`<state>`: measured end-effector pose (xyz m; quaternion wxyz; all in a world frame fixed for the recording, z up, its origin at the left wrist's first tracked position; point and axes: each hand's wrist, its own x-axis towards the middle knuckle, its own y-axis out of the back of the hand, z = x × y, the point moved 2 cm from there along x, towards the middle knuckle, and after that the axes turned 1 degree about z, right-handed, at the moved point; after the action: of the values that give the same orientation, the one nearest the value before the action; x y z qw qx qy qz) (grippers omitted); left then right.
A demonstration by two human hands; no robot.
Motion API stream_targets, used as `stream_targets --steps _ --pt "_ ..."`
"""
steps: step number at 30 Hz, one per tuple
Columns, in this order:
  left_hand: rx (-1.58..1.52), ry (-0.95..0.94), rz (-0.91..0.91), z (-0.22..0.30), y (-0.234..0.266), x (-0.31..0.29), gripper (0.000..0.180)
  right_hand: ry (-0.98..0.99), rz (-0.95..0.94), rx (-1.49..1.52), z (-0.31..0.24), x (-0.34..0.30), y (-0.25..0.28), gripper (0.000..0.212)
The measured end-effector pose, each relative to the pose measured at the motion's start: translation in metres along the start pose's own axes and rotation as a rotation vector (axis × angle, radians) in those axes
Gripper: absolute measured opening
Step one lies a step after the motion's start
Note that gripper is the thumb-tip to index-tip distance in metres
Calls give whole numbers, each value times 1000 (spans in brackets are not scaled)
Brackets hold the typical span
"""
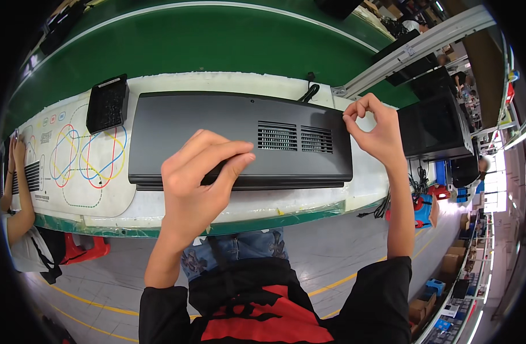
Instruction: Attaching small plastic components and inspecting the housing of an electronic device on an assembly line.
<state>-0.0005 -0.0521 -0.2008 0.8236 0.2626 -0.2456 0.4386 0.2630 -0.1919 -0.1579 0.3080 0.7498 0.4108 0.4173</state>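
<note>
A long dark grey metal case [217, 123] lies on the white-topped bench, its two slotted vent grilles towards the right. My left hand [197, 178] is over the case's front left part, thumb and forefinger pinched together; whatever is between them, if anything, is too small to make out. At the case's far right corner, my right hand [377, 129] has thumb and forefinger closed in a ring, the tips close to the edge. I cannot tell whether they hold anything. A small screw or hole [252, 101] shows near the case's back edge.
A black open tray [107, 106] stands left of the case on a mat printed with coloured loops [85, 155]. Behind the case lies a black cable [310, 92]. Black boxy units [435, 129] stand at the right. Another person's arms [23, 183] reach in at far left.
</note>
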Motion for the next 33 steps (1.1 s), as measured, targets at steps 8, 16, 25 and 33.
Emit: stream_targets --steps 8,16,25,33 --pt "75 38 -75 -2 5 -3 14 -31 -413 -220 -16 42 2 24" --pt "-386 296 -67 -6 11 -1 13 -387 -763 -75 15 75 -4 32" --pt "-785 354 -58 13 19 -20 18 -550 -692 69 26 64 -3 23" --pt "-927 297 -148 9 16 -31 14 11 25 124 -54 17 -3 23"
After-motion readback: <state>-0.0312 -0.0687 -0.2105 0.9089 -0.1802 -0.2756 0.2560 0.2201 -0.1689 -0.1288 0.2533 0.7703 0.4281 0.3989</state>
